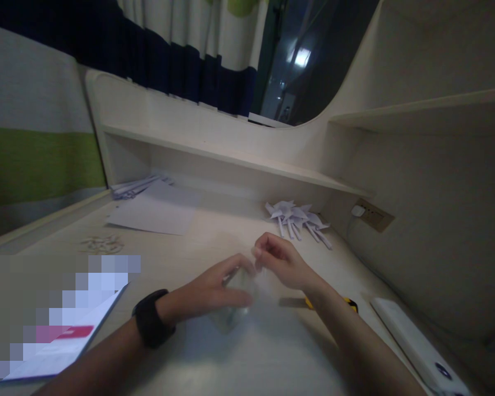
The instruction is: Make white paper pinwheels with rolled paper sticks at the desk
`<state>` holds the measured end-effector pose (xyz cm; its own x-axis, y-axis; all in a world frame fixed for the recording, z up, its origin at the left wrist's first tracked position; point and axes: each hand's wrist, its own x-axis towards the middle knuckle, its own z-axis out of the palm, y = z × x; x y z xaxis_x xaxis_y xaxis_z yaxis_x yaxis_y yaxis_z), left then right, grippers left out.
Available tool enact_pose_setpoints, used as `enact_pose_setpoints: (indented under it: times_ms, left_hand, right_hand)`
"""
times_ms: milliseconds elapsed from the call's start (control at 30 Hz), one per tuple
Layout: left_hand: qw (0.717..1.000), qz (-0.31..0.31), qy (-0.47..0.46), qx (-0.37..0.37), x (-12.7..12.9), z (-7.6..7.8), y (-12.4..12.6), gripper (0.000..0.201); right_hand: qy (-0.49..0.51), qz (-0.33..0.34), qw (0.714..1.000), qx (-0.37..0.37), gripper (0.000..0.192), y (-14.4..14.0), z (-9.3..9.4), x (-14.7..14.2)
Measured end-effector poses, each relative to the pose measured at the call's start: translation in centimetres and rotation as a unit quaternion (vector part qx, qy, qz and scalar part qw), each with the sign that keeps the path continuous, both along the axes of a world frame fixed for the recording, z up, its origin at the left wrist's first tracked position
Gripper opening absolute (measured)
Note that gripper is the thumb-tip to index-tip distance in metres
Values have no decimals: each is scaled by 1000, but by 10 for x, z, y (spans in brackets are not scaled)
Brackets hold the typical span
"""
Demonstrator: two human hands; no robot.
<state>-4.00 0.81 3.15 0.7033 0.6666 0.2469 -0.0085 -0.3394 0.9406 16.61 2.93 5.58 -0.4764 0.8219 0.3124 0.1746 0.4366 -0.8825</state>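
Pale desk; left fingers grip translucent object, long axis unclear; right fingers pinched.

Open table runs between white sheet and paper pinwheels toward a low shelf; left hand, right hand and yellow tool crowd the foreground.

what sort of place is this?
Probably a home study corner: a pale desk with a built-in shelf, color-banded curtains by a dark window, and a wall socket at right.
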Motion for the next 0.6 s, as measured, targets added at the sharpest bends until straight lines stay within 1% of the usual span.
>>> enact_pose_setpoints:
  times_ms: [100,200,267,300,333,400,433,533,600]
  left_hand:
    - [1000,0,8,-20,-3,1,-1,33]
    - [999,3,-11,-40,-2,0,-2,33]
    - [998,19,-33,-51,2,-3,-2,25]
    - [997,35,-37,-55,5,-5,-1,18]
    - [996,56,-37,-56,8,-8,0,18]
    - [993,96,-22,-58,14,-15,3,34]
    - [992,110,-15,-54,17,-20,5,37]
    - [991,127,-11,-42,24,-31,9,38]
    - [991,131,-16,-35,26,-35,8,36]
  right_hand:
    - [18,2,999,-26,26,3,-1,4]
    - [12,1,999,-33,26,7,-1,7]
    - [8,-1,999,-38,27,9,-2,7]
    - [8,-3,999,-44,27,10,-2,6]
    - [8,-5,999,-53,28,10,-3,6]
    - [12,-3,997,-77,28,12,-5,5]
    - [17,3,996,-90,28,13,-6,6]
    - [49,32,991,-122,35,18,-11,10]
    - [79,46,986,-136,38,22,-14,12]
